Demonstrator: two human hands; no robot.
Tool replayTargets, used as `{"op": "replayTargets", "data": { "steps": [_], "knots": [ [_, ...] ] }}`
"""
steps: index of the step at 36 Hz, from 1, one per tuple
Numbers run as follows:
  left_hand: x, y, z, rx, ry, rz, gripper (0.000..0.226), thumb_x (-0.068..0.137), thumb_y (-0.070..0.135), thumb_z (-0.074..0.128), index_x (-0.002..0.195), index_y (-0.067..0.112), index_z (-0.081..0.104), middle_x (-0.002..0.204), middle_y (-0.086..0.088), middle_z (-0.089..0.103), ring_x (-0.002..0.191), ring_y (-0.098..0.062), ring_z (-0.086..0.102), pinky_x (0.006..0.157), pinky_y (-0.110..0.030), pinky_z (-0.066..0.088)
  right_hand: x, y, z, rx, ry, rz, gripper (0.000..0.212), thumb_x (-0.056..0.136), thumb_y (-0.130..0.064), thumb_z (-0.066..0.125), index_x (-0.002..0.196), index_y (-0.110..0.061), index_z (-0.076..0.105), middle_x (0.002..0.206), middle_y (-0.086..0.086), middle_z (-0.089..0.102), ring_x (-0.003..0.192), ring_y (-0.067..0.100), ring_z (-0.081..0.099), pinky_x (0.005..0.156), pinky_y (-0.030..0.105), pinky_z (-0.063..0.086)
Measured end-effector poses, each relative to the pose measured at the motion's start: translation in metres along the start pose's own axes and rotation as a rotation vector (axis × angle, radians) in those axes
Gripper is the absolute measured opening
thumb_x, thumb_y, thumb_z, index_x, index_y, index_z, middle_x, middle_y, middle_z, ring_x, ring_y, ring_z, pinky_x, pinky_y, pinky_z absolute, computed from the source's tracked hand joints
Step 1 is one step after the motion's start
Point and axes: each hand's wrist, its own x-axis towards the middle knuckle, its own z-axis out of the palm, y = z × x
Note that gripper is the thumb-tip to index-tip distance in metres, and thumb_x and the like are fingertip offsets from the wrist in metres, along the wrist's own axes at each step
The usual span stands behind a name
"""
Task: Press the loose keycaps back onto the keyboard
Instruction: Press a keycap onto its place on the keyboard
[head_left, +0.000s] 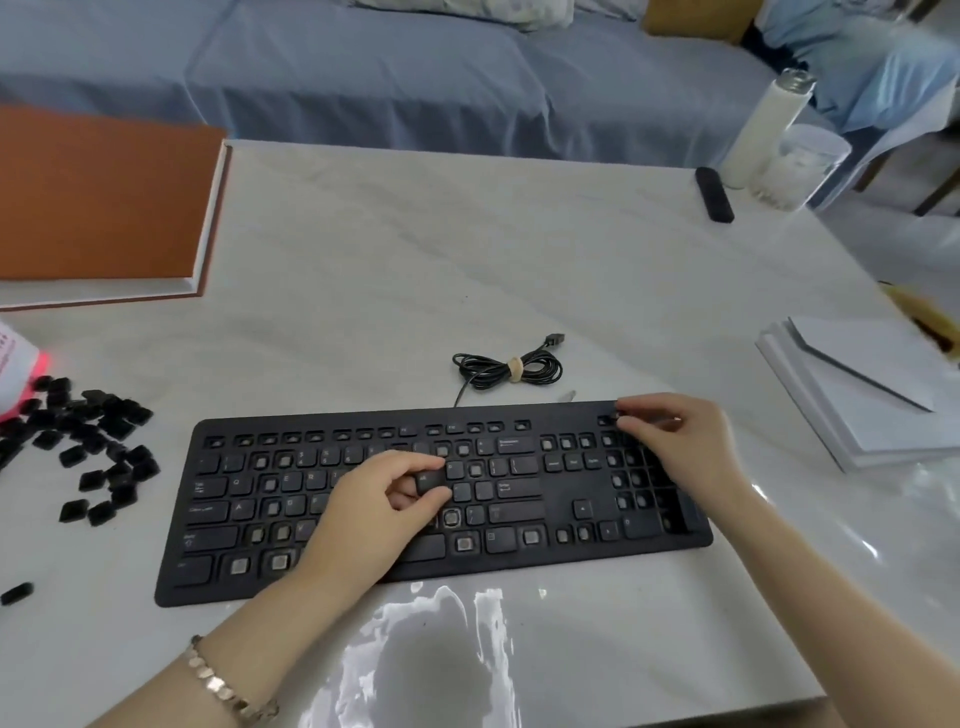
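Note:
A black keyboard (524, 564) lies across the white table, with many key sockets bare and some keycaps in place. My left hand (374, 514) is over its middle and pinches a black keycap (430, 481) between thumb and fingers just above the keys. My right hand (680, 441) rests on the keyboard's top right corner, fingers curled over the edge near the number pad; I cannot tell if it holds a keycap. A pile of several loose black keycaps (88, 447) lies on the table to the left of the keyboard. One more keycap (16, 593) lies apart at the left edge.
The keyboard's coiled cable (511, 370) lies behind it. An orange-covered box (98, 208) is at the back left, white papers (862, 395) at the right. A black remote (714, 195), a white bottle (763, 130) and a clear jar (802, 166) stand at the back right.

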Motion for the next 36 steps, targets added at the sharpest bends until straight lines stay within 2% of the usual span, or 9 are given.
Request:
{"op": "replayTargets", "data": {
  "steps": [2,6,11,15,19,28,32,34,36],
  "knots": [
    [0.0,-0.002,0.0,-0.022,0.003,-0.018,0.031,0.076,0.007,0.076,0.083,0.036,0.066,0.065,0.007,0.05,0.055,0.0,0.048,0.06,-0.004,0.037,0.003,0.007,0.004,-0.022,-0.015,-0.001,0.015,0.079,-0.002,0.069,0.089,-0.012,0.073,0.074,-0.011,0.064,0.058,-0.01,0.055,0.061,0.002,0.041],
    [0.002,-0.004,0.001,-0.036,-0.005,-0.045,0.029,0.077,0.009,0.076,0.083,0.035,0.067,0.062,0.006,0.049,0.052,-0.001,0.046,0.058,-0.005,0.037,0.006,0.017,0.008,-0.082,0.005,-0.026,0.019,0.078,-0.012,0.072,0.081,-0.031,0.071,0.076,-0.015,0.065,0.064,0.001,0.056,0.066,0.013,0.041],
    [0.001,-0.004,0.002,-0.024,-0.006,-0.049,0.028,0.077,0.01,0.076,0.084,0.035,0.067,0.06,0.008,0.048,0.05,-0.001,0.046,0.057,-0.005,0.036,0.005,0.02,0.007,-0.253,0.021,-0.136,0.015,0.08,-0.012,0.071,0.09,-0.021,0.075,0.082,-0.013,0.06,0.076,0.002,0.056,0.072,0.0,0.036],
    [0.0,-0.003,0.002,-0.039,-0.01,-0.058,0.028,0.077,0.009,0.075,0.083,0.035,0.067,0.061,0.006,0.048,0.05,-0.001,0.046,0.057,-0.005,0.036,0.005,0.021,0.008,-0.333,0.022,-0.218,0.017,0.079,-0.009,0.071,0.091,-0.019,0.075,0.084,-0.007,0.059,0.083,0.008,0.054,0.077,0.009,0.034],
    [-0.001,-0.002,0.001,-0.058,-0.019,-0.064,0.029,0.077,0.008,0.075,0.083,0.035,0.067,0.062,0.006,0.047,0.05,-0.002,0.043,0.057,-0.004,0.036,0.006,0.021,0.007,-0.337,0.012,-0.232,0.017,0.078,-0.007,0.072,0.091,-0.018,0.075,0.082,-0.007,0.059,0.084,0.013,0.057,0.082,0.021,0.04],
    [0.001,-0.003,-0.001,-0.066,-0.032,-0.069,0.029,0.077,0.008,0.075,0.083,0.035,0.068,0.061,0.005,0.047,0.049,-0.002,0.043,0.057,-0.005,0.036,0.009,0.021,0.006,-0.427,-0.01,-0.354,0.02,0.077,-0.002,0.071,0.093,-0.014,0.076,0.082,0.008,0.068,0.082,0.025,0.062,0.077,0.025,0.042],
    [0.001,-0.003,-0.001,-0.069,-0.037,-0.071,0.028,0.077,0.008,0.075,0.083,0.035,0.068,0.06,0.007,0.046,0.048,-0.002,0.041,0.057,-0.005,0.036,0.004,0.025,0.008,-0.525,0.086,-0.551,0.025,0.068,0.006,0.076,0.085,-0.012,0.077,0.086,0.01,0.071,0.076,0.028,0.068,0.073,0.033,0.052],
    [0.001,-0.003,-0.001,-0.07,-0.039,-0.073,0.027,0.077,0.009,0.075,0.083,0.035,0.068,0.059,0.007,0.045,0.048,-0.003,0.041,0.057,-0.006,0.036,0.001,0.033,0.01,-0.58,0.118,-0.668,0.028,0.063,0.01,0.078,0.084,-0.009,0.076,0.087,0.007,0.073,0.083,0.029,0.069,0.069,0.043,0.056],
    [0.002,-0.002,-0.002,-0.078,-0.046,-0.08,0.026,0.078,0.009,0.075,0.084,0.033,0.069,0.056,0.006,0.044,0.048,-0.003,0.042,0.058,-0.006,0.036,0.0,0.042,0.013,-0.634,0.13,-0.725,0.027,0.064,0.007,0.077,0.087,-0.008,0.075,0.091,0.005,0.073,0.09,0.031,0.068,0.067,0.046,0.056]
  ]
}}
